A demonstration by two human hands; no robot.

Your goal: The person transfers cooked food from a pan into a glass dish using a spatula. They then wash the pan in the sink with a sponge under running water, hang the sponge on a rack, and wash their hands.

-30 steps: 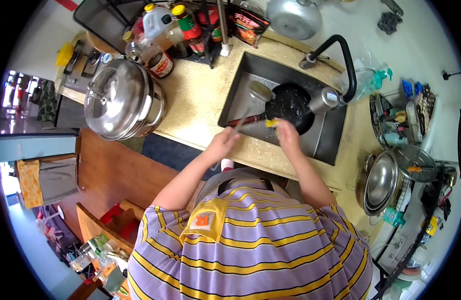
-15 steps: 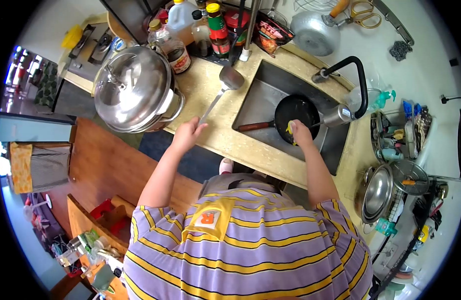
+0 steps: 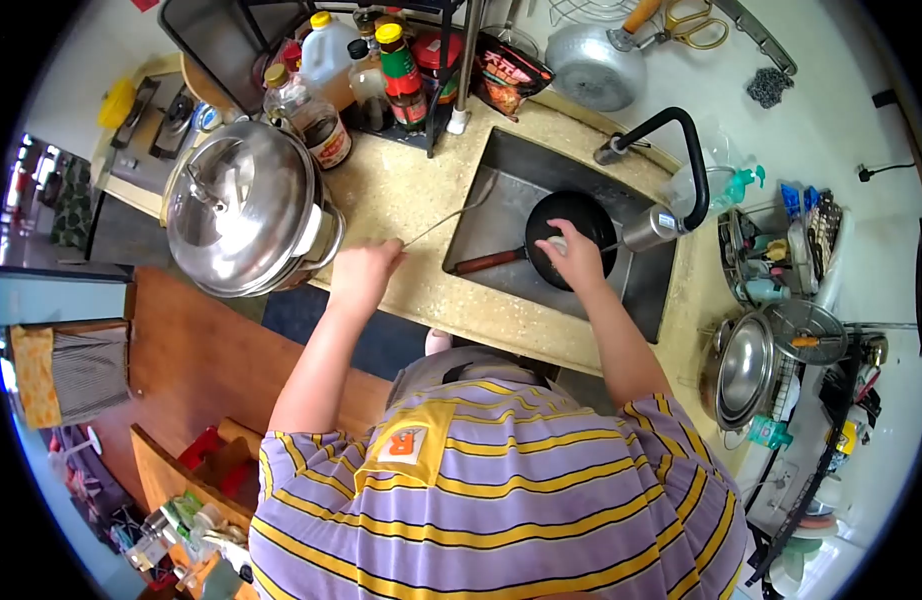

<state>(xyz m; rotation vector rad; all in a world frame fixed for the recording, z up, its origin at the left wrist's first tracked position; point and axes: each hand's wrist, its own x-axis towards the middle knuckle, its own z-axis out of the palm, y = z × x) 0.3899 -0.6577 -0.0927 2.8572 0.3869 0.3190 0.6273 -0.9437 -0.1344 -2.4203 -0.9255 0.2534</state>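
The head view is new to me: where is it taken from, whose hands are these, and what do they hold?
There is no machine: these are a person's two bare hands, seen from a camera worn on the head, so the striped shirt fills the bottom. The left hand holds a thin metal utensil. The right hand is over a dark pan in the sink; a small pale thing shows at its fingers, too unclear to name. A lidded steel pot stands on the counter, with bottles beyond.
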